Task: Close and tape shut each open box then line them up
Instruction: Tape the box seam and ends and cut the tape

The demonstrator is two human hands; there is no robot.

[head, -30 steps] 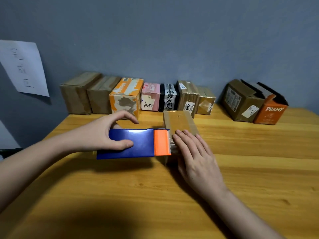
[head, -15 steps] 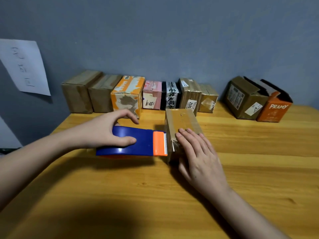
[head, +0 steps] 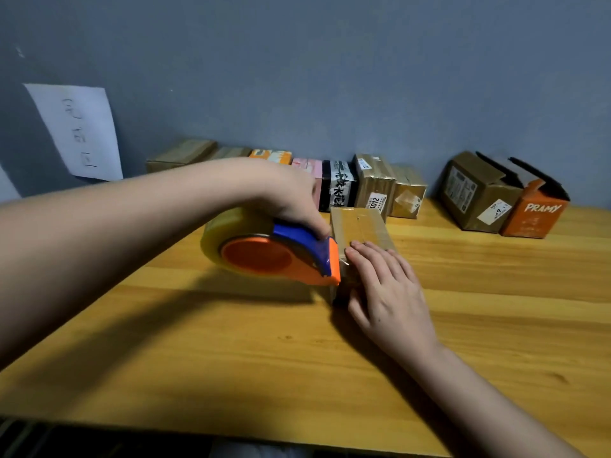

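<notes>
1. A person's left hand [head: 291,196] grips the top of a blue-and-orange tape dispenser [head: 281,256], its fingers closed over the blue cover; the dispenser's orange front edge presses against the near left end of a small brown box [head: 360,228].
2. The roll of clear tape [head: 215,233] sits on the dispenser, tilted so that its orange hub faces the camera.
3. The small brown box stands on the wooden counter [head: 231,358], near its middle and in front of the row at the wall, its flaps closed and strips of tape running along its top.
4. The right hand [head: 390,292] lies flat on the near end of the box, its fingers [head: 367,256] spread and extended, holding it down rather than clasping it; the thumb runs down the near side of the box.
5. Along the blue wall, a row of closed boxes [head: 373,183] stands side by side, brown ones at the left, then orange-and-white, pink, black-and-white and two more brown ones; the left forearm hides part of the row.
6. Well apart to the right, a brown open box [head: 476,193] and an orange box marked "PRAMY" [head: 532,216] touch each other, flaps up.
7. A white sheet of paper [head: 79,130] with handwriting hangs on the wall at left.
</notes>
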